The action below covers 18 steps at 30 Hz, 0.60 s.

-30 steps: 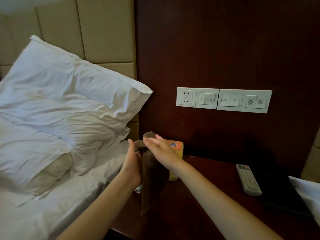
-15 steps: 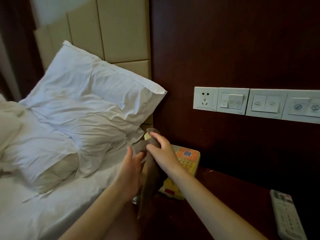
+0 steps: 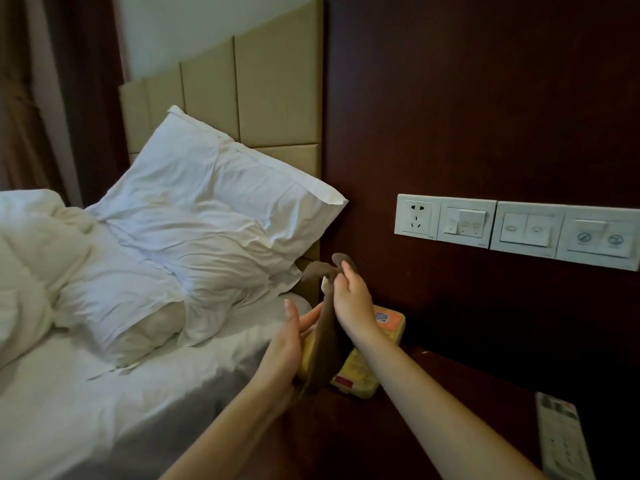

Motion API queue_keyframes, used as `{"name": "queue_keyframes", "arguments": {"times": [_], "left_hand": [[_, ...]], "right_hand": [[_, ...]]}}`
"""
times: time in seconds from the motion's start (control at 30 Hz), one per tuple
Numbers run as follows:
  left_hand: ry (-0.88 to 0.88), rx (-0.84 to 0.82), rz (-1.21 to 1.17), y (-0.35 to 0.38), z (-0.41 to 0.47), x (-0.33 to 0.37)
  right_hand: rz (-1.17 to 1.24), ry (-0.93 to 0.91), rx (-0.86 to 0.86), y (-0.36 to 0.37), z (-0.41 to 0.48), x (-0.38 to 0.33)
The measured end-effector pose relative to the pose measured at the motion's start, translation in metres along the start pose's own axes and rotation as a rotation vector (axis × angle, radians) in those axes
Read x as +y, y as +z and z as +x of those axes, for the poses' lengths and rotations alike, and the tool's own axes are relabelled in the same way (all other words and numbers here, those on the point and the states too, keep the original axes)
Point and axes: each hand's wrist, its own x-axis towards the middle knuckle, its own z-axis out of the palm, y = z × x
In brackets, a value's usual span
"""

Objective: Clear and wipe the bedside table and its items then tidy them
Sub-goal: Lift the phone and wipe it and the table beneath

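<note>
**A:** So, where do we have the cloth?

**B:** Up in the air, over the end of the bedside table (image 3: 433, 403) that lies next to the bed (image 3: 104, 393). Our right hand (image 3: 349, 299) pinches the brown cloth (image 3: 329, 344) near its top, with the fingers curled round it. The rest hangs down in a narrow fold, and a short flap sticks out to the left above the pinch.

**A:** And our left hand?

**B:** Our left hand (image 3: 289, 341) is relaxed and grasps nothing. The thumb points up, and the straight fingers lie against the hanging part lower down.

**A:** What do we see on the table?

**B:** A yellow and orange pack (image 3: 388, 323) lies just behind the cloth. A white remote (image 3: 562, 441) lies well apart from it, at the right edge of our view.

**A:** And around it?

**B:** A white pillow (image 3: 214, 220) leans on the beige headboard (image 3: 277, 98) to our left. A white switch panel (image 3: 519, 226) sits on the dark wall above the table.
</note>
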Motion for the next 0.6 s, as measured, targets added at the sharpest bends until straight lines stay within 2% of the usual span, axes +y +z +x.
{"name": "queue_keyframes", "arguments": {"times": [0.17,0.33,0.47,0.6], "left_hand": [[0.051,-0.060,0.063,-0.004,-0.008,0.004],[0.026,-0.075,-0.013,-0.010,-0.006,0.014],[0.027,-0.169,-0.064,-0.018,-0.015,0.017],[0.011,-0.220,-0.130,-0.035,-0.019,0.022]], "right_hand": [[0.038,0.057,0.041,-0.015,0.016,-0.005],[0.290,0.054,0.044,-0.022,0.002,0.002],[0.534,0.156,-0.025,-0.031,0.008,0.000],[0.588,0.198,0.006,-0.028,0.014,-0.009]]}}
